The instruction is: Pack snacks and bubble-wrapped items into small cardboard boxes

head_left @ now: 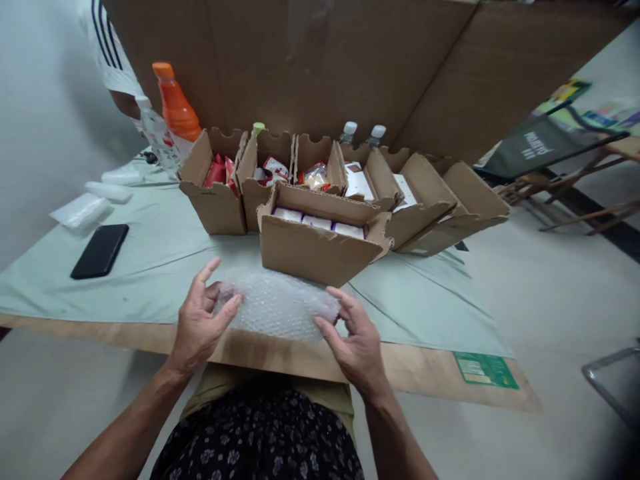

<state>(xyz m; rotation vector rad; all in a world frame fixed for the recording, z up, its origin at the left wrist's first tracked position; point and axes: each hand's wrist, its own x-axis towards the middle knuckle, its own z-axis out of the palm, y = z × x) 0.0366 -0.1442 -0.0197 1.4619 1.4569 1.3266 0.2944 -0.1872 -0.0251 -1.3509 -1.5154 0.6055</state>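
A sheet of clear bubble wrap (275, 305) lies at the near edge of the table, spread between my two hands. My left hand (203, 320) has its left end between thumb and fingers, some fingertips tucked behind the wrap. At the other end, my right hand (353, 337) pinches the wrap in the same manner. Just beyond the wrap stands a low cardboard box (320, 248) set crosswise. Inside it are white and purple packs (317, 222) in a row.
Several open cardboard boxes (217, 208) line the back, holding red packets and white cartons. An orange bottle (177, 110) and clear bottles stand behind. A black phone (100, 251) and bubble-wrap pieces (83, 210) lie left. A tall cardboard panel (320, 67) closes the back; a person's sleeve (110, 50) shows beyond.
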